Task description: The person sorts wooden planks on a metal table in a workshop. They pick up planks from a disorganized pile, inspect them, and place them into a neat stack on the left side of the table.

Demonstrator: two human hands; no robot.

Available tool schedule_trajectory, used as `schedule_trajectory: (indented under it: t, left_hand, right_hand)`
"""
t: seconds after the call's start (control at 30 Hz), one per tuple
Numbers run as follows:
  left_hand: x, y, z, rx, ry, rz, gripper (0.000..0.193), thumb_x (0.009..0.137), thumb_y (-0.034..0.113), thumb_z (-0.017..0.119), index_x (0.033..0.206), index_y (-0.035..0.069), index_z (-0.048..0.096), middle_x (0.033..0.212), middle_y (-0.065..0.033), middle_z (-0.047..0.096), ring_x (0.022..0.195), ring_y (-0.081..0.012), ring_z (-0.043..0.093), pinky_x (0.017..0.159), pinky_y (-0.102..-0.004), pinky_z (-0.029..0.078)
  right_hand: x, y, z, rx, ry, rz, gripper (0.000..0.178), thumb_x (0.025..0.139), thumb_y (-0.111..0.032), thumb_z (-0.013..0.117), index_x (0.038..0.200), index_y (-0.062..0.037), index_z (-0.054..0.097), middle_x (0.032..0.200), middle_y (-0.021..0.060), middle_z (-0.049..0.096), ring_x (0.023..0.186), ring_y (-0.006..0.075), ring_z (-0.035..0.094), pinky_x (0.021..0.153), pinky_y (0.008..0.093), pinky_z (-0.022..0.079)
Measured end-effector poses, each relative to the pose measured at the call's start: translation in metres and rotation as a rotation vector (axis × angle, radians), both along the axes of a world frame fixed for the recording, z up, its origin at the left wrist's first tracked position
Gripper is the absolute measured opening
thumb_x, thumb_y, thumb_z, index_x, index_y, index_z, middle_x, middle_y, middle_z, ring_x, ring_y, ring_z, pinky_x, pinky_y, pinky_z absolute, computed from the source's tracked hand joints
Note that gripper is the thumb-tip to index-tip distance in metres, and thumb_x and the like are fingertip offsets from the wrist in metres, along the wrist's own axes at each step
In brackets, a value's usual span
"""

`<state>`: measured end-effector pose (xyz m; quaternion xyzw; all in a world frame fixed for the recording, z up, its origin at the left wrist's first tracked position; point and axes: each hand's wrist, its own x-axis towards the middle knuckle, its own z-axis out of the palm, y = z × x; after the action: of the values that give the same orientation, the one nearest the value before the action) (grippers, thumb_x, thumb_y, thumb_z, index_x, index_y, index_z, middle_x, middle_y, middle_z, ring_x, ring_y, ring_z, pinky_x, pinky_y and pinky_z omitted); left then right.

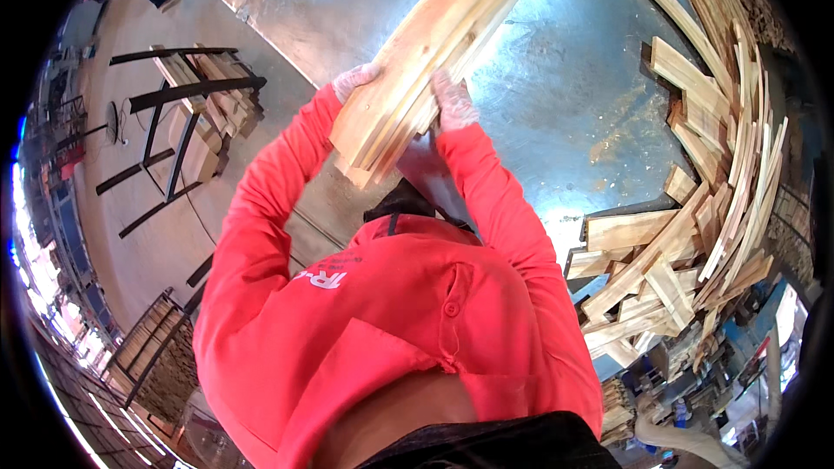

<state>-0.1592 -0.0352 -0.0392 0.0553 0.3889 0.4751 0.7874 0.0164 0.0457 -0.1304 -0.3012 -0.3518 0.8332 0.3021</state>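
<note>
One metal table (591, 61) spreads beneath the stacked boards (430, 48), which should handle heavy and stiff, best taken by both long edges. Their long axis slants rightward toward the table's far side. My left hand (355, 82) and right hand (454, 102) clamp opposite edges, both half-curled.

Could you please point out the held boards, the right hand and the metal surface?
Held boards (417, 50), head view: broad face of the uppermost board.
Right hand (454, 102), head view: back of the hand.
Metal surface (573, 78), head view: bare part right of the boards.
</note>
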Motion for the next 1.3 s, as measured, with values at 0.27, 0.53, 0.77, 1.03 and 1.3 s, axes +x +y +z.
schedule_trajectory:
  t: [0.27,0.53,0.77,1.03,1.3]
  left_hand:
    - [-0.039,0.053,0.058,-0.455,1.269,-0.519,0.070,0.089,0.059,0.037,0.129,0.002,0.048,0.105,-0.0271,0.063,0.095,-0.0389,0.064,0.082,-0.0425,0.051]
    - [0.000,0.065,0.072,-0.288,1.952,-0.458,0.108,0.063,0.057,0.076,0.143,0.005,0.026,0.127,-0.0267,0.052,0.115,-0.0387,0.054,0.094,-0.0433,0.045]
    - [-0.028,0.014,0.082,-0.678,2.035,-0.713,0.104,0.070,0.055,0.071,0.148,0.009,0.020,0.143,-0.0250,0.036,0.131,-0.0381,0.038,0.105,-0.0459,0.036]
    - [0.194,0.153,0.081,0.509,1.443,-0.385,0.067,0.086,0.021,0.061,0.144,0.004,0.032,0.136,-0.0212,0.047,0.127,-0.0299,0.044,0.103,-0.0399,0.039]
    - [0.552,0.159,0.008,0.500,0.340,-0.901,0.077,0.080,0.032,0.072,0.141,0.002,0.035,0.121,-0.0091,0.058,0.107,-0.0168,0.055,0.091,-0.0332,0.046]
  right_hand:
    - [-0.050,0.025,0.116,0.372,-0.799,0.459,0.107,0.083,-0.037,0.066,0.147,-0.0064,-0.013,0.118,0.0226,0.059,0.098,0.0323,0.063,0.082,0.0364,0.051]
    - [-0.022,0.056,0.118,0.751,-0.669,0.902,0.038,0.091,-0.018,0.045,0.127,-0.0224,0.056,0.099,0.0119,0.068,0.091,0.0286,0.064,0.083,0.0370,0.050]
    - [0.294,0.097,0.207,0.847,-1.642,-0.250,0.035,0.087,-0.016,0.060,0.120,-0.0038,0.059,0.105,0.0135,0.064,0.096,0.0278,0.061,0.087,0.0361,0.049]
    - [0.620,0.066,0.134,-0.378,-1.912,-0.873,0.116,0.068,-0.045,0.075,0.150,-0.0085,0.001,0.132,0.0264,0.048,0.111,0.0378,0.057,0.095,0.0435,0.046]
    - [0.585,-0.032,0.133,0.115,-0.745,-0.427,0.059,0.078,-0.046,0.067,0.118,-0.0028,0.059,0.097,0.0197,0.066,0.088,0.0316,0.062,0.079,0.0376,0.050]
